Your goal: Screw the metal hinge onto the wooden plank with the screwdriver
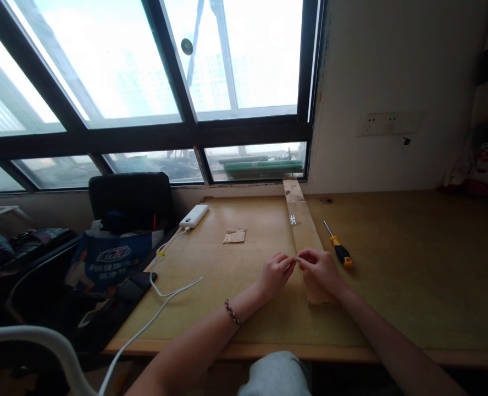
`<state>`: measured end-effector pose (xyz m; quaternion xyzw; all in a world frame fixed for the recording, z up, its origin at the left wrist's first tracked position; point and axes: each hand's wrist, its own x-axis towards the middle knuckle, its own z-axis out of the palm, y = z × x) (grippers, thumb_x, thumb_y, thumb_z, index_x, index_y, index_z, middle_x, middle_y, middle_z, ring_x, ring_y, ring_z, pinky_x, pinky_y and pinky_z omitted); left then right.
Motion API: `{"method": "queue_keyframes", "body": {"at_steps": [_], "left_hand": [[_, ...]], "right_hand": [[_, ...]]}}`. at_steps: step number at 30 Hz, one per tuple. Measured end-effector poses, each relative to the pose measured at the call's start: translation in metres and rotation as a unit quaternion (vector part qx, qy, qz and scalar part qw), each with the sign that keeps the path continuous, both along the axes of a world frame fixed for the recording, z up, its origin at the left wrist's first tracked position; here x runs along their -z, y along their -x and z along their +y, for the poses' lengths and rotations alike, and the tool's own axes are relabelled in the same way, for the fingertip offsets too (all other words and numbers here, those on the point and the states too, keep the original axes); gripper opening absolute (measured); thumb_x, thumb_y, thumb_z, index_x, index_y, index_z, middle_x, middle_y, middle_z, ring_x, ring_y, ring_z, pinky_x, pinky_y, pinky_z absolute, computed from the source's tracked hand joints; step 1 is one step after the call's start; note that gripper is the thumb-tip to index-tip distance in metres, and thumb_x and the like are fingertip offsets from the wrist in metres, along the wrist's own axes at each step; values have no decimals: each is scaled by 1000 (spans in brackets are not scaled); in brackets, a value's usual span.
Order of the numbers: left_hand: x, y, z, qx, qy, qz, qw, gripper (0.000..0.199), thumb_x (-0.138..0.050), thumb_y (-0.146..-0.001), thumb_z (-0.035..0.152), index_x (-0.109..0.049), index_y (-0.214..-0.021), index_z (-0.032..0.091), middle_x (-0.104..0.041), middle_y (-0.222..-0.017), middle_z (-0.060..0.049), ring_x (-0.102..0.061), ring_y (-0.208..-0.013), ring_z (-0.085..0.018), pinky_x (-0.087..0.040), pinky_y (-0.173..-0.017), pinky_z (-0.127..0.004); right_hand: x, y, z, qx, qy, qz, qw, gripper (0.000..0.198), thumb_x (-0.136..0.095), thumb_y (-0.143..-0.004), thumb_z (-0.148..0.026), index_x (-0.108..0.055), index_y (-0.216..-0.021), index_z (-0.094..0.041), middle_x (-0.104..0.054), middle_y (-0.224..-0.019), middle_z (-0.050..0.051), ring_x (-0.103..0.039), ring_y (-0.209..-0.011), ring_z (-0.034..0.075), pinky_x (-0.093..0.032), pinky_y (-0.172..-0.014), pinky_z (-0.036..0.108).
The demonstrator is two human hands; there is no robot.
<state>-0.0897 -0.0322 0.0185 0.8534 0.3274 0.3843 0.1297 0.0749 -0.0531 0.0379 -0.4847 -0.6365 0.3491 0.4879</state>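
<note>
My left hand [275, 275] and my right hand [319, 268] meet over the left edge of a long wooden board [312, 234]. Fingers of both hands are pinched together, tip to tip. Whatever they hold between them is too small to make out. The board lies lengthwise from near the window towards me. Farther up it, a small metal hinge-like plate [292, 220] rests at the left edge. To the right of my right hand lies a screwdriver [339, 247] with a black and yellow handle, its shaft pointing away from me.
On the table [412, 286], a small wooden piece [234, 236] lies left of the board. A white power bank [194, 216] with a white cable [161, 308] sits at the table's left edge. Beyond that edge stand a black chair [131, 198] and a blue bag [110, 261].
</note>
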Motion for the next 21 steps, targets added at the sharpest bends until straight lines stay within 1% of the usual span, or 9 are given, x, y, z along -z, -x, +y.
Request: {"method": "queue_keyframes", "body": {"at_steps": [4, 7, 9, 13, 16, 21], "left_hand": [[6, 0, 3, -16, -59, 3, 998, 22, -44, -85, 24, -62, -95, 18, -62, -76, -7, -55, -73, -15, -46, -69, -28], [7, -1, 4, -14, -69, 0, 998, 18, -46, -84, 22, -62, -90, 18, -62, -74, -5, -56, -71, -14, -47, -68, -26], [5, -1, 4, -24, -43, -19, 999, 15, -49, -82, 21, -63, -86, 18, -62, -73, -4, -56, -70, -12, -47, -66, -24], [3, -2, 5, -51, 46, -70, 995, 10, -55, -77, 21, -65, -78, 18, -62, -72, -3, -55, -64, -11, -46, -62, -22], [2, -2, 6, -43, 102, -99, 989, 12, -56, -76, 22, -66, -78, 17, -64, -72, -3, -55, -61, -10, -45, -59, -21], [1, -2, 8, -26, 161, -132, 978, 14, -58, -75, 27, -68, -76, 17, -66, -72, -4, -56, -62, -11, -44, -59, -21]], "right_hand": [[1, -1, 1, -1, 10, 13, 1000, 29, -60, -71, -43, -62, -75, -15, -64, -65, 3, -61, -59, 16, -48, -56, 25], [1, -2, 0, -6, 17, 19, 1000, 29, -60, -71, -43, -62, -75, -15, -64, -65, 3, -61, -59, 16, -47, -56, 25], [1, -1, 0, -11, 20, 20, 1000, 28, -60, -71, -43, -62, -75, -15, -63, -64, 3, -61, -59, 16, -47, -56, 25], [0, 0, 0, -22, 26, 23, 999, 27, -60, -71, -41, -62, -76, -15, -64, -66, 3, -61, -60, 15, -48, -58, 25], [-1, 0, 1, -30, 31, 31, 999, 27, -62, -70, -40, -62, -80, -15, -65, -69, 3, -62, -62, 16, -49, -60, 26], [2, 0, 1, -34, 37, 44, 998, 27, -63, -70, -38, -62, -81, -14, -65, -71, 4, -63, -64, 16, -51, -61, 27]]}}
